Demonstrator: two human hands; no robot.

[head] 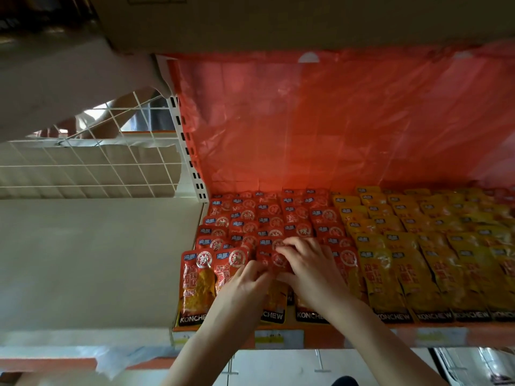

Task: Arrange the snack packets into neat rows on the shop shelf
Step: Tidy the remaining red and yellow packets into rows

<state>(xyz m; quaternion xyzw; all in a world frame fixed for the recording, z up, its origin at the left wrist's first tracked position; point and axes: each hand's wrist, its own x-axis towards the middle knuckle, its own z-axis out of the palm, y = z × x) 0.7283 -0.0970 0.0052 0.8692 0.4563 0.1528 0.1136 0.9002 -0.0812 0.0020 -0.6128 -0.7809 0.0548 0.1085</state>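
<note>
Both hands, left hand (245,285) and right hand (309,270), pinch one glossy red foil snack packet (274,260) (front row) among red rows on the orange-edged shop shelf (320,334).

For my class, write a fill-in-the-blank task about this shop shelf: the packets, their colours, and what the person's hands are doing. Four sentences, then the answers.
1. Both hands, left hand and right hand, work on the ____ packets.
2. The yellow packets lie to the ____ of the red ones.
3. The sheet behind the packets is coloured ____.
4. The word printed along the packets' front edges is ____.

Answers: red; right; red; KONCHEW
</note>
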